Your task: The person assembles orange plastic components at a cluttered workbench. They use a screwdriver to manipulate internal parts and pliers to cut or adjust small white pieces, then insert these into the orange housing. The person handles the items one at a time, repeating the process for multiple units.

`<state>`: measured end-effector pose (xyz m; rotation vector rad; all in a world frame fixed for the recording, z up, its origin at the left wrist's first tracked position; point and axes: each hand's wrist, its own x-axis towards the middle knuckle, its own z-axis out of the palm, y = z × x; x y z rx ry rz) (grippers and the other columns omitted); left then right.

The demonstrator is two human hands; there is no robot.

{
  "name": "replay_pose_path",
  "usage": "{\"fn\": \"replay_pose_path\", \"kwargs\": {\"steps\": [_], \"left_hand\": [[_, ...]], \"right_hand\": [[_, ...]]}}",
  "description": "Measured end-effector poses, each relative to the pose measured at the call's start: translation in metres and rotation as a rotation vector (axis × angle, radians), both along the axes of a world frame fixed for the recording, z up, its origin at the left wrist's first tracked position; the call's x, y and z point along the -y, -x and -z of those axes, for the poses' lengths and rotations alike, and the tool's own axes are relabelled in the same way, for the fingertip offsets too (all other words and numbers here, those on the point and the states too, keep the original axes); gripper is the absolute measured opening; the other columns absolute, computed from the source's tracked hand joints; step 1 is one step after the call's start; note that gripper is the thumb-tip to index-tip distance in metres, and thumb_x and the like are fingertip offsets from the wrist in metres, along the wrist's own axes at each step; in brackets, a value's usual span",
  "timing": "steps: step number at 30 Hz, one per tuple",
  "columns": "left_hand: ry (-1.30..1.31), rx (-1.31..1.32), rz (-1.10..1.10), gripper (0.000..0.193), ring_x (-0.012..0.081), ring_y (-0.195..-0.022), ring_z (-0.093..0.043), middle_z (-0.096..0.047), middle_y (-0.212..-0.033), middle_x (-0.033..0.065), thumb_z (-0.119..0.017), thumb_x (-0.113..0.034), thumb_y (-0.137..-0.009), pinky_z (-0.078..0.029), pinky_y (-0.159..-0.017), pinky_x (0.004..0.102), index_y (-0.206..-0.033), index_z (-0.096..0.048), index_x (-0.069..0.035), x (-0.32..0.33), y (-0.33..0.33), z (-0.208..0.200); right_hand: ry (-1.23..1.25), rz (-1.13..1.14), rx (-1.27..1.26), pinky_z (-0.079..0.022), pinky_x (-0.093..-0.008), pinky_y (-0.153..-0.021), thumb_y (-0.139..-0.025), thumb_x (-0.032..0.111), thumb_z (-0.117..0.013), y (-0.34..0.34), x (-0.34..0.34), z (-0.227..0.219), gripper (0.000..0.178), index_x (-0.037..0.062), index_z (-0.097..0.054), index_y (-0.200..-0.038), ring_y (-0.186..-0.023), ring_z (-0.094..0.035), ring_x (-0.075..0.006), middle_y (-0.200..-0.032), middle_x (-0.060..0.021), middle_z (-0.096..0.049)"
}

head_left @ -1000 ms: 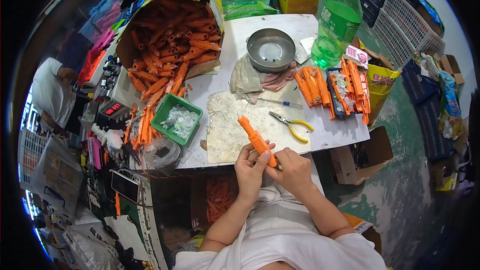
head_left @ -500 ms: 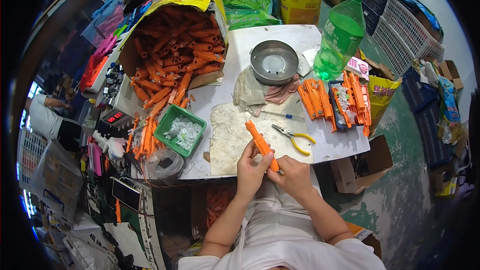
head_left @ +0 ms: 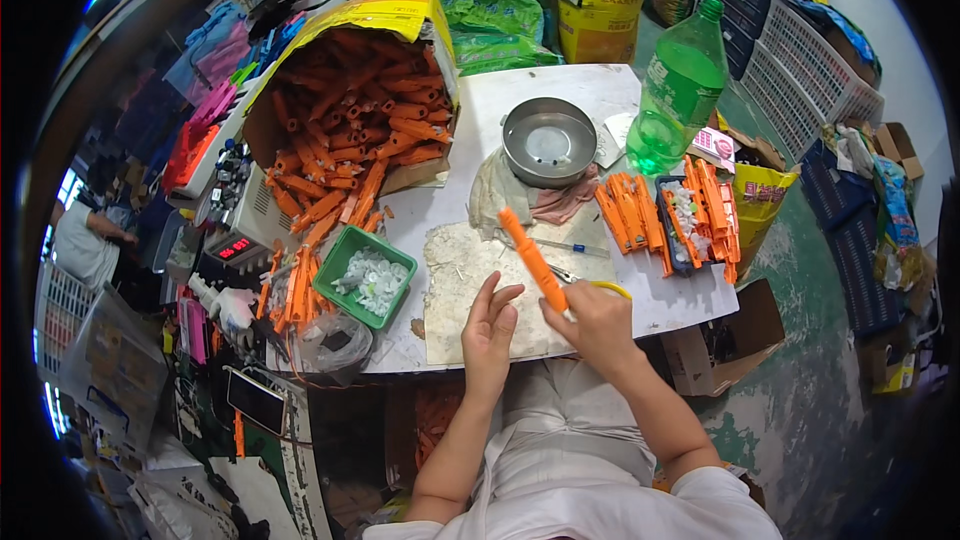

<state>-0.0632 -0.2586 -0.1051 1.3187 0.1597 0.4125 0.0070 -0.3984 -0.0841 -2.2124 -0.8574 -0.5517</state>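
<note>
Head view: the left hand (head_left: 488, 325) has let go since earlier and is open; the right hand (head_left: 598, 322) grips the orange tube (head_left: 533, 260), slanting up-left above the desk (head_left: 520, 90).

Your left hand (head_left: 489, 332) has let go of the orange tube (head_left: 532, 260) and now opens just beside it; only your right hand's (head_left: 598, 320) fingers grip its lower end.

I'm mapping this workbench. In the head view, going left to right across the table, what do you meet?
Green tray of white parts → left hand → orange tube held in the right hand → row of orange pieces → green plastic bottle.
</note>
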Motion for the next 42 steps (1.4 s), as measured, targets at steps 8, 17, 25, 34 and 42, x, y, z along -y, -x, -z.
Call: {"fn": "replay_pose_path", "kwargs": {"steps": [8, 17, 25, 34, 42], "left_hand": [[0.111, -0.072, 0.0, 0.055, 0.0127, -0.101, -0.054, -0.058, -0.109, 0.0069, -0.063, -0.013, -0.088, -0.043, -0.091, 0.0282, -0.133, -0.038, 0.006, 0.006, -0.002, -0.006], [-0.129, 0.039, -0.09, 0.05, 0.0147, -0.104, -0.051, -0.054, -0.11, 0.0076, -0.059, -0.011, -0.089, -0.041, -0.092, 0.0287, -0.133, -0.041, 0.002, 0.005, -0.004, 0.009], [-0.517, -0.015, -0.277, 0.036, 0.0127, -0.091, -0.052, -0.055, -0.102, 0.0053, -0.057, -0.015, -0.091, -0.042, -0.08, 0.0246, -0.124, -0.052, -0.002, -0.005, -0.003, 0.019], [-0.529, -0.052, -0.231, 0.023, 0.0102, -0.079, -0.054, -0.059, -0.093, 0.0034, -0.055, -0.011, -0.091, -0.041, -0.062, 0.0213, -0.112, -0.061, -0.006, -0.004, -0.001, 0.019], [-0.517, -0.032, -0.245, 0.021, 0.0046, -0.07, -0.05, -0.06, -0.094, 0.0023, -0.056, -0.011, -0.091, -0.039, -0.06, 0.0177, -0.109, -0.062, -0.002, -0.003, -0.002, 0.023]], "right_hand": [[0.061, -0.076, 0.005, -0.043, -0.0318, -0.045, -0.071, 0.02, -0.072, 0.027, -0.009, 0.013, 0.021, 0.0069, -0.055, -0.07, -0.052, -0.055, -0.0191, -0.062, -0.0041, -0.054], [-0.045, 0.164, -0.105, -0.043, -0.0352, -0.046, -0.078, 0.029, -0.07, -0.016, 0.0, 0.006, 0.025, 0.0071, -0.059, -0.069, -0.051, -0.057, -0.0252, -0.061, -0.0088, -0.058], [0.163, 0.263, -0.282, -0.046, -0.0453, -0.056, -0.081, 0.042, -0.059, -0.091, 0.005, 0.023, 0.041, 0.0033, -0.065, -0.071, -0.059, -0.062, -0.0347, -0.063, -0.0166, -0.062], [0.198, 0.295, -0.278, -0.046, -0.045, -0.056, -0.079, 0.043, -0.06, -0.09, 0.0, 0.025, 0.042, 0.0028, -0.066, -0.069, -0.057, -0.062, -0.0328, -0.061, -0.0158, -0.061], [0.174, 0.283, -0.279, -0.047, -0.0443, -0.056, -0.079, 0.043, -0.06, -0.091, -0.002, 0.03, 0.042, 0.0024, -0.066, -0.068, -0.056, -0.061, -0.0326, -0.06, -0.016, -0.061]]}}
